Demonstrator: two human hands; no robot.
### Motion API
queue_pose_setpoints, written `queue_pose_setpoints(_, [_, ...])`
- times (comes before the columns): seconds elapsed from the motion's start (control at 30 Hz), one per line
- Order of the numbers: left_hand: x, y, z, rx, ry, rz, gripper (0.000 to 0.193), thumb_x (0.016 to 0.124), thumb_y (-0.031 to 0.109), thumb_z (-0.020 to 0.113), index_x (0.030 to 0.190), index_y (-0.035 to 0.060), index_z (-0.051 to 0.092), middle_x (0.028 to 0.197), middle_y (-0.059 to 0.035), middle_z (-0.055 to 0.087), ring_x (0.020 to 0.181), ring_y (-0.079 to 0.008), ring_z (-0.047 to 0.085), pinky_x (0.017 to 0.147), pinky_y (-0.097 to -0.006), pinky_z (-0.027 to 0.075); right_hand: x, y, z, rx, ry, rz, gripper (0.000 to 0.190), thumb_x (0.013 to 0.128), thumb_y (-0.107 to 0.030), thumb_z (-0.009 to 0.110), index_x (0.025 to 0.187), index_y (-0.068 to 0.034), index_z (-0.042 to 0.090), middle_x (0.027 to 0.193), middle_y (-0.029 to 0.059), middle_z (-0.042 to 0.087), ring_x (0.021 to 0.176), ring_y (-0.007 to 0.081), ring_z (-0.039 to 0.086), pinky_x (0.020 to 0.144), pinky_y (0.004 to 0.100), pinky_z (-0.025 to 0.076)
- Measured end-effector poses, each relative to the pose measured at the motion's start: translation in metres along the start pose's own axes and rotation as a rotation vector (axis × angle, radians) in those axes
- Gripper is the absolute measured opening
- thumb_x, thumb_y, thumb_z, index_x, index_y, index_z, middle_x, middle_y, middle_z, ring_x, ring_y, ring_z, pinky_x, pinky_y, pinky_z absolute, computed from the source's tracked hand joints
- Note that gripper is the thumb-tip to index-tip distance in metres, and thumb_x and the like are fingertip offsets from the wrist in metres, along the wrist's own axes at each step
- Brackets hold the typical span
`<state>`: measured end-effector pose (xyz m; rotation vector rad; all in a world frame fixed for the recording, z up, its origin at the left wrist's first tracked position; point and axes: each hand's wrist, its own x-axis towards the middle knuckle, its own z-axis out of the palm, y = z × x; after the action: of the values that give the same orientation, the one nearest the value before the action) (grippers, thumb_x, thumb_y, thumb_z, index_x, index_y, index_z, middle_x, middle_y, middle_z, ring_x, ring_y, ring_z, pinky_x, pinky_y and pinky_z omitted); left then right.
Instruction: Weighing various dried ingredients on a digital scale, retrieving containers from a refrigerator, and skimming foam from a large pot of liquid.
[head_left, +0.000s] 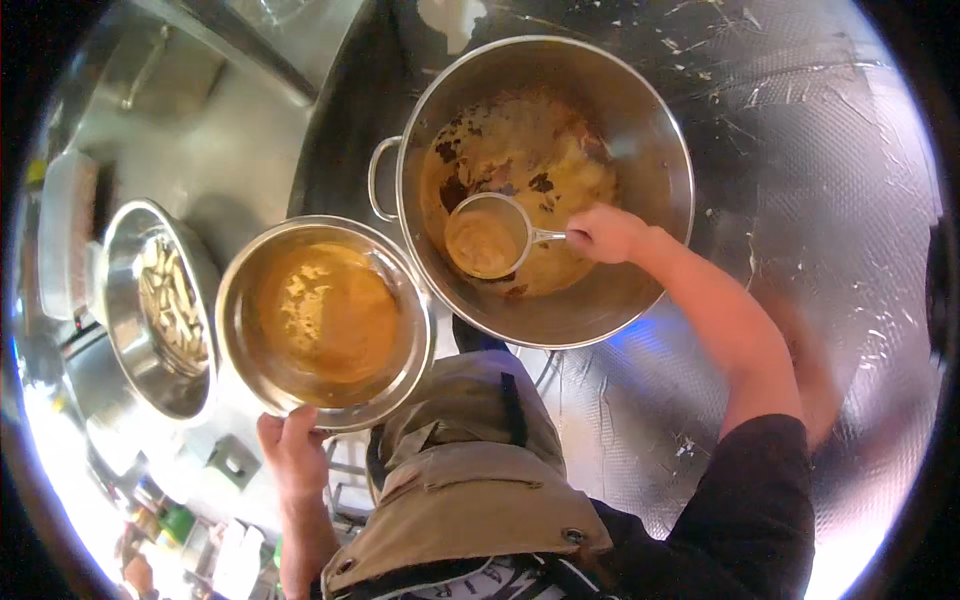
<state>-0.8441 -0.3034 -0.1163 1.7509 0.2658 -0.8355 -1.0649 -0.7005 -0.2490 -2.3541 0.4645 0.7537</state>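
My right hand (606, 234) is closed on the handle of a round fine-mesh skimmer (489, 235), which is over the inside of a large steel stockpot (652, 150). Brownish foam and dark patches cover the liquid in the pot, and tan foam fills the skimmer. Whether the mesh touches the liquid I cannot tell. At the pot's lower left, my left hand (296, 442) grips the near rim of a steel bowl (247, 367). This bowl contains orange-brown liquid with a patch of pale foam on top.
Left of the held bowl, another steel bowl (120, 300) contains pale, elongated pieces. Behind it lies a translucent plastic container (66, 232). The pot's loop handle (381, 178) sticks out towards the left. A textured metallic surface (817, 187), partly stained, extends on the right.
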Motion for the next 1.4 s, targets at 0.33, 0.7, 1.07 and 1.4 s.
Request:
queue_pose_setpoints(0.33, [0.022, 0.045, 0.058, 0.130, -0.442, 0.060, 0.023, 0.080, 0.003, 0.047, 0.093, -0.0123, 0.059, 0.081, -0.0158, 0.064, 0.066, -0.0212, 0.064, 0.056, -0.0318, 0.056, -0.122, -0.060, -0.010, 0.205, 0.626, 0.272, 0.021, 0.084, -0.019, 0.052, 0.082, 0.000, 0.061, 0.077, 0.0220, 0.061, 0.076, 0.0405, 0.059, 0.068, 0.0434, 0.048])
queue_pose_setpoints(0.7, [0.062, 0.014, 0.161, 0.338, -0.625, 0.241, 0.030, 0.078, 0.018, 0.053, 0.078, -0.0113, 0.061, 0.064, -0.0205, 0.062, 0.061, -0.0280, 0.066, 0.056, -0.0355, 0.052, -0.171, -0.217, 0.015, 0.383, 1.034, 0.517, 0.024, 0.091, -0.018, 0.051, 0.101, 0.001, 0.060, 0.085, 0.0169, 0.063, 0.074, 0.0252, 0.061, 0.068, 0.0329, 0.048])
queue_pose_setpoints(1.07, [0.052, 0.016, 0.180, 0.305, -0.642, 0.307, 0.033, 0.075, 0.023, 0.053, 0.064, -0.0073, 0.061, 0.056, -0.0206, 0.059, 0.059, -0.0328, 0.063, 0.063, -0.0389, 0.050, -0.151, -0.218, 0.067, 0.698, 1.118, 0.481, 0.027, 0.095, -0.020, 0.048, 0.099, 0.002, 0.064, 0.061, -0.0067, 0.045, 0.052, 0.0017, 0.038, 0.047, 0.0182, 0.031])
queue_pose_setpoints(1.4, [0.051, 0.019, 0.182, 0.256, -0.672, 0.181, 0.033, 0.075, 0.018, 0.053, 0.067, -0.0124, 0.060, 0.061, -0.0248, 0.060, 0.059, -0.0320, 0.065, 0.057, -0.0400, 0.052, -0.143, -0.195, 0.083, 0.799, 1.051, 0.569, 0.027, 0.095, -0.021, 0.047, 0.093, 0.003, 0.061, 0.056, -0.0054, 0.041, 0.045, 0.0025, 0.036, 0.039, 0.0193, 0.027])
